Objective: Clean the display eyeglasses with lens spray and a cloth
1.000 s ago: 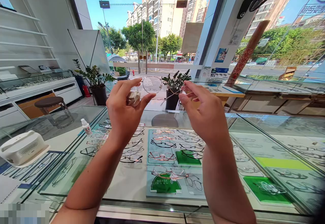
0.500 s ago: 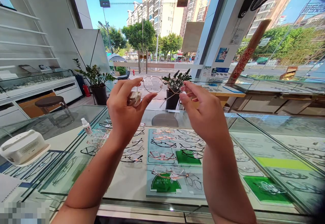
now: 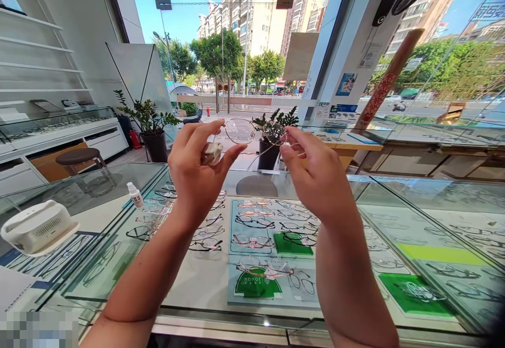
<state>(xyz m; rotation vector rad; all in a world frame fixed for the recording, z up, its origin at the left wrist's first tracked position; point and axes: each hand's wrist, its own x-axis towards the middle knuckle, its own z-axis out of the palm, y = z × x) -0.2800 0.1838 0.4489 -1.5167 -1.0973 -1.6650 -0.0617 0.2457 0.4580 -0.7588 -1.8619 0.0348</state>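
Both my hands hold a pair of eyeglasses (image 3: 239, 131) with thin rims and round clear lenses up above the glass counter, against the window light. The fingers of my left hand (image 3: 197, 153) pinch the frame's left end. A crumpled whitish cloth (image 3: 213, 153) is tucked in that same palm. My right hand (image 3: 315, 163) grips the right end near the hinge, thumb and forefinger closed together. A thin temple arm slants down behind the lenses. Below my hands, several eyeglass frames (image 3: 254, 241) lie in rows in the display case.
The glass counter (image 3: 197, 314) spans the front. On its left stand a white appliance (image 3: 37, 227) and a small white spray bottle (image 3: 135, 195). Beyond it are a round stool (image 3: 78, 157), potted plants (image 3: 153, 145) and glass doors. A wooden-edged display table (image 3: 347, 141) stands at the right.
The eyeglasses and both hands have shifted very slightly to the right. The grip of each hand stays the same.
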